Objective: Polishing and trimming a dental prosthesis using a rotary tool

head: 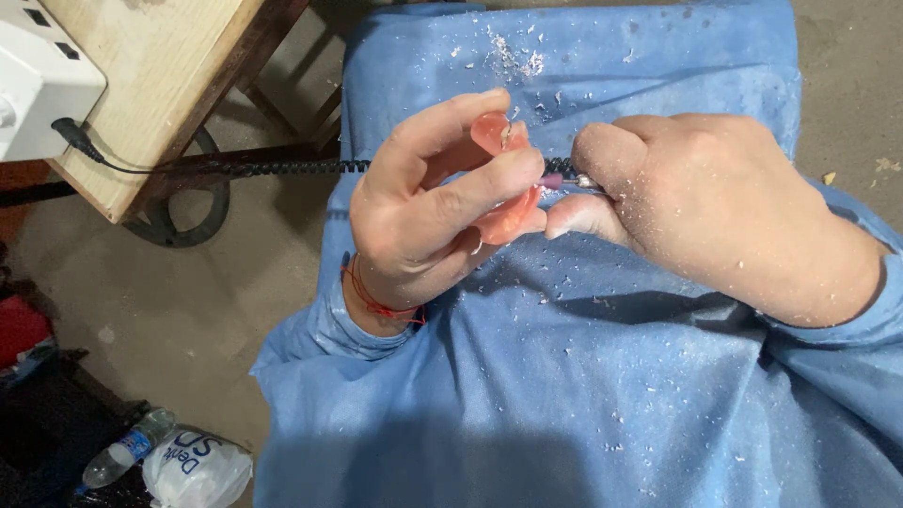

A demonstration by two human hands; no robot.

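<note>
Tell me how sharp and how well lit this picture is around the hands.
Head view: even, soft light with no glare; the left hand, the pink piece it grips and the right hand holding the small grinding tool are fairly sharp, fine detail slightly soft; a shadow falls on the blue gown under the right forearm; the lower left corner is dark.

Plate (508, 212) in left hand (428, 202), tool (564, 179) right of it, gown (564, 376) beneath

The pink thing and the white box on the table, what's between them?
A coiled black cord runs from the white box toward the pink piece, passing behind the left hand, in the head view.
</note>
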